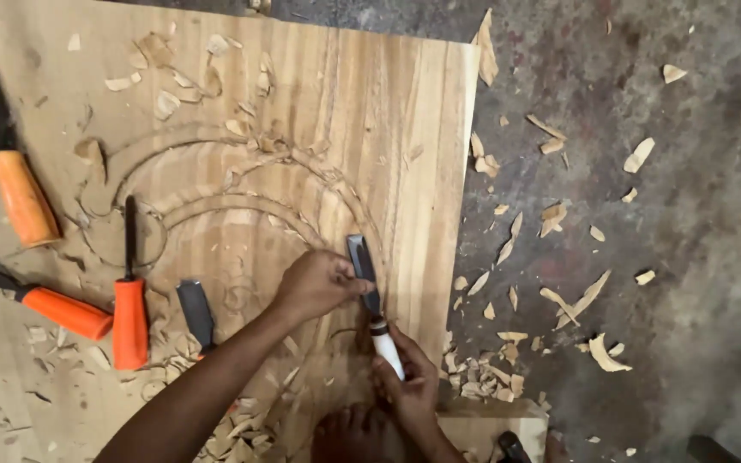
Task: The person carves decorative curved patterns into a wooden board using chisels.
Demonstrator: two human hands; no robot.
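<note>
Left hand (pixel 317 283), reaching in from the lower left, is closed around the metal shank of a chisel (pixel 369 291), fingers pinching it just below the blade. Right hand (pixel 406 381), nearer the panel's bottom edge, is clamped on the chisel's white handle (pixel 388 350) from beneath. The chisel's long axis runs nearly straight up the wooden panel (pixel 422 103), tilted slightly left, blade end away from the person and handle end toward them; the blade thus lies above and a little right of the left hand, directly above the right hand. Its tip rests on the carved curved grooves (pixel 216 201) close to the panel's right edge.

Toward the panel's left edge lie 3 orange-handled chisels (pixel 23 197) (pixel 66 311) (pixel 130 321), well apart from both hands, and 1 dark flat blade (pixel 195 313) beside the left forearm. Wood chips (pixel 559 300) are scattered over the panel and the grey floor (pixel 696 214) to the right.
</note>
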